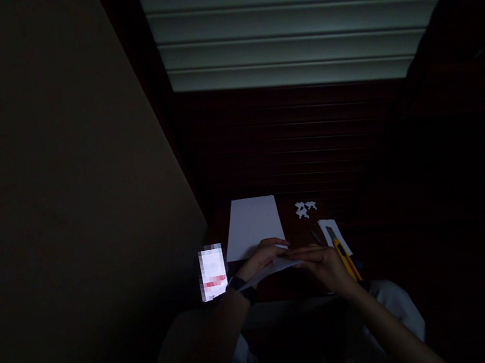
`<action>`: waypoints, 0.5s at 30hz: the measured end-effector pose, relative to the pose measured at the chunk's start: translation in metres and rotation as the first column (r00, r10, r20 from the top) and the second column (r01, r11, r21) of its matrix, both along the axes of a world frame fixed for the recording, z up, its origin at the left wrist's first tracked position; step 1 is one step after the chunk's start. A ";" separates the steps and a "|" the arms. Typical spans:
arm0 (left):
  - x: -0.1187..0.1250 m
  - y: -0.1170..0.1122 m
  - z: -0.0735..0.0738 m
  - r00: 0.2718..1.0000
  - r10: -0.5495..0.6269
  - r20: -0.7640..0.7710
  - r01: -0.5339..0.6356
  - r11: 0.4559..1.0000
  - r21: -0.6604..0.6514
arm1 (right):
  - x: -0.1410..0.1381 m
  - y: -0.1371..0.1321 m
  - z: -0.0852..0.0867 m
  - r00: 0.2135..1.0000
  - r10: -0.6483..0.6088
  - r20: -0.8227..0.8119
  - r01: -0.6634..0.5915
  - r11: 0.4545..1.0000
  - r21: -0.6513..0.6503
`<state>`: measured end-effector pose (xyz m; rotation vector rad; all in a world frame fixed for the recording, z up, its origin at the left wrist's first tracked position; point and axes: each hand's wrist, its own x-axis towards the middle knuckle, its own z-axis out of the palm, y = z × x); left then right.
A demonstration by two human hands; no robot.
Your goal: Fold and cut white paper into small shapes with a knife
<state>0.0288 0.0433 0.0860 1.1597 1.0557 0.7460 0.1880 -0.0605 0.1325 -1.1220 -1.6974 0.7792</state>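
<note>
White paper [281, 267] between left hand [260, 259] and right hand [329, 267].

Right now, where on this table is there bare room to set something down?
A narrow bare strip lies between the white sheet and the paper scraps. Right of the yellow knife it is too dark to tell. Crowded in front: left hand and right hand hold folded paper.

You have two hands in view, your left hand [260, 258] and right hand [327, 266], with one folded paper [280, 265] and one wristwatch [238, 283]. The tabletop [295, 228] carries one flat white sheet [253, 226], one yellow utility knife [346, 258], one small white slip [329, 230], and one far cluster of paper cuttings [304, 209], too small to count.
</note>
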 end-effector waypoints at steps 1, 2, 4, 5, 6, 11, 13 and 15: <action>0.000 0.000 0.001 1.000 -0.029 -0.007 0.029 0.999 -0.033 | 0.000 0.000 0.000 1.000 0.001 0.001 -0.001 1.000 -0.003; 0.000 -0.001 0.002 0.998 -0.061 -0.013 0.060 0.996 -0.068 | -0.001 0.000 0.000 1.000 0.000 0.000 0.000 1.000 -0.007; 0.000 -0.002 0.005 0.996 -0.085 -0.014 0.083 0.991 -0.103 | -0.002 -0.001 0.001 1.000 0.005 -0.007 -0.006 1.000 -0.019; 0.000 -0.002 0.007 0.996 -0.085 -0.011 0.084 0.991 -0.107 | -0.002 -0.003 0.001 1.000 0.013 -0.015 -0.013 1.000 -0.027; -0.001 -0.003 0.009 0.997 -0.079 -0.008 0.078 0.991 -0.105 | -0.002 -0.005 0.001 0.999 0.024 -0.024 -0.025 0.999 -0.041; -0.010 -0.001 0.023 0.997 0.079 0.006 -0.079 0.997 -0.012 | 0.007 -0.016 -0.001 0.998 0.008 -0.059 -0.015 0.993 -0.121; -0.012 -0.001 0.028 0.980 0.197 0.006 -0.197 0.979 0.044 | 0.011 -0.015 -0.006 0.983 -0.125 -0.131 0.103 0.982 -0.159; -0.011 -0.001 0.032 0.943 0.333 0.008 -0.332 0.937 0.112 | 0.012 -0.009 -0.015 0.924 -0.281 -0.258 0.211 0.940 -0.269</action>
